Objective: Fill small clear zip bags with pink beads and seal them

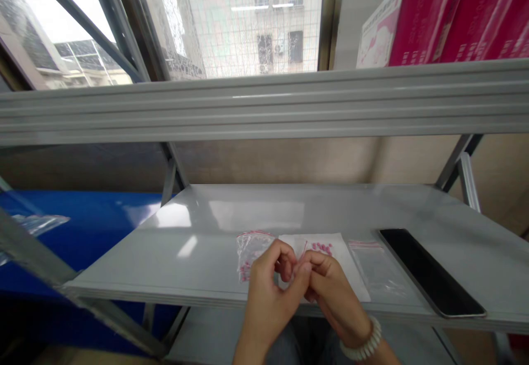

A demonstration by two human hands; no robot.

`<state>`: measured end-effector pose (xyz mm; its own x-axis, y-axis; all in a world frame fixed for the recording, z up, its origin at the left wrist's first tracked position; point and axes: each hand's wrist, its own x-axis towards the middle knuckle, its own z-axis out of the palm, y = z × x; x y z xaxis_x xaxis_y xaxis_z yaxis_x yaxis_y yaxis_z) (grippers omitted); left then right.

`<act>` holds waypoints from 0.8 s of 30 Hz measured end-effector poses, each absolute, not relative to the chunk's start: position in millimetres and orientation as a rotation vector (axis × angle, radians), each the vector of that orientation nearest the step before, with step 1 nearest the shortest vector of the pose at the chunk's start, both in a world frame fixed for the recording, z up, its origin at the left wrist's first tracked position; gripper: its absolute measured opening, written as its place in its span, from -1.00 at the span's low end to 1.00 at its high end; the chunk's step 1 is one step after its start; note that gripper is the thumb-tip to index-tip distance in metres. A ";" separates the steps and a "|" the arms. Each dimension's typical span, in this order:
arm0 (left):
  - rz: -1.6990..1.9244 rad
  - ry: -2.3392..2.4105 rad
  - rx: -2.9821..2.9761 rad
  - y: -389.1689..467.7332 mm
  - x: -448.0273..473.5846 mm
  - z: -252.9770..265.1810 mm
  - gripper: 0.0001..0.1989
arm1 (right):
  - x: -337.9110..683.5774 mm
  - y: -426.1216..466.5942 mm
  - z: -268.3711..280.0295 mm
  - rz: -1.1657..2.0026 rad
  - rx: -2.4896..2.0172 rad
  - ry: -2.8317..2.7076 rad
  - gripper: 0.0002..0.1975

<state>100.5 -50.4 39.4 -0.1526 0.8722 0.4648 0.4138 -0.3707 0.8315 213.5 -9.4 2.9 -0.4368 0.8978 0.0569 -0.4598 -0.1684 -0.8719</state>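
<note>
My left hand point(275, 279) and my right hand point(333, 285) meet above the front edge of the grey shelf, fingertips together. Between them a thin pink strand point(305, 247) sticks up; both hands seem pinched on it, though the fingers hide most of it. Under the hands lies a white sheet of paper point(351, 277), with several small pink pieces point(321, 248) in rows near its top. Left of the paper, partly behind my left hand, is a clear zip bag point(250, 243) with small pink pieces inside. A beaded bracelet point(366, 343) circles my right wrist.
Right of the paper lies a flat clear zip bag point(380, 268), then a black-screened tablet point(430, 271). A grey metal beam point(264, 106) crosses above the shelf point(165, 260), with pink boxes point(446, 17) on top. A blue surface point(82, 243) holding plastic bags point(39, 223) stands left.
</note>
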 end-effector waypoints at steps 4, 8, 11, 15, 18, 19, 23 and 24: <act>1.395 1.482 1.660 -48.9 105.4 37.9 -0.69 | 219.0 -11.0 -0.1 1.723 -0.664 -1.228 -0.60; 1.244 1.398 1.625 -50.5 102.0 37.5 -0.64 | 230.1 -7.9 -4.6 1.766 -0.614 -1.331 -0.59; 1.193 1.346 1.622 -53.0 101.6 38.6 -0.65 | 237.0 -7.4 -4.5 1.806 -0.564 -1.340 -0.58; 1.176 1.341 1.632 -56.4 103.0 41.4 -0.72 | 240.5 -13.1 3.8 1.819 -0.542 -1.290 -0.60; 1.191 1.360 1.656 -57.7 104.4 42.7 -0.78 | 240.5 -17.6 9.9 1.864 -0.535 -1.252 -0.63; 1.193 1.365 1.655 -57.6 105.1 42.5 -0.80 | 240.3 -18.5 11.0 1.875 -0.540 -1.245 -0.65; 1.215 1.425 1.671 -55.2 108.9 39.5 -0.83 | 238.5 -20.3 13.0 1.703 -0.630 -1.340 -0.72; 1.224 1.451 1.683 -54.6 109.8 38.8 -0.83 | 238.0 -21.1 13.7 1.610 -0.664 -1.386 -0.72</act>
<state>109.8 -54.6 38.8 -0.0201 0.9659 0.2582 0.4173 -0.2265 0.8801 238.0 -21.1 13.7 -0.4656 0.8727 0.1467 -0.2750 0.0149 -0.9613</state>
